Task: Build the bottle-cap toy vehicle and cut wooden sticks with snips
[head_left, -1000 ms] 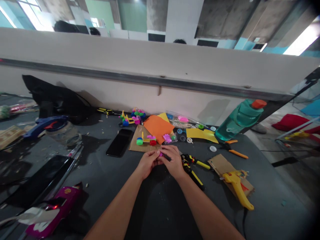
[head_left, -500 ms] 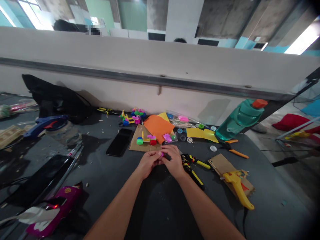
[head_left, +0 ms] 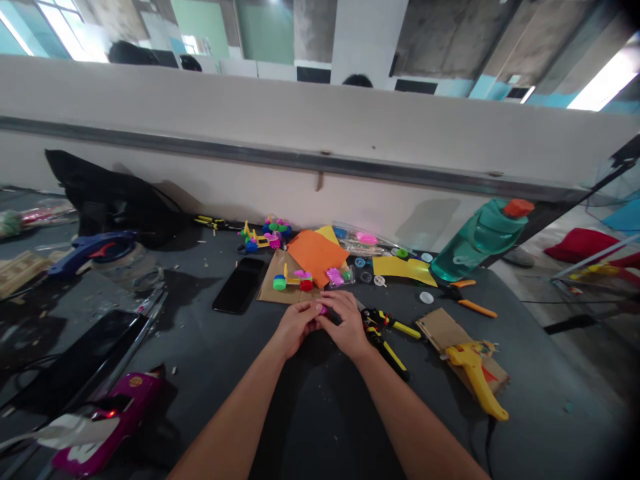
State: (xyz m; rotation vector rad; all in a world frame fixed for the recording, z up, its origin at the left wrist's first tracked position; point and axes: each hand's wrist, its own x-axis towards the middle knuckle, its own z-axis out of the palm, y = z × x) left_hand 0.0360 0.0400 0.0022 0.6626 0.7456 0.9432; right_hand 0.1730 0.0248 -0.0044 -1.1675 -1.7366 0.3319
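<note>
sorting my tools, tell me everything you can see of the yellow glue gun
The yellow glue gun looks plastic, with a thick body and a long, curved grip. It lies untouched on its side at the right of the table, body on brown cardboard, the grip's end past its edge. A black cord leaves that end.

Seemingly a craft workshop: black-and-yellow hand pliers (head_left: 385,319) and a yellow plastic glue gun (head_left: 474,373) lie right of the right grip (head_left: 345,323), on the dark-grey counter (head_left: 200,360).
</note>
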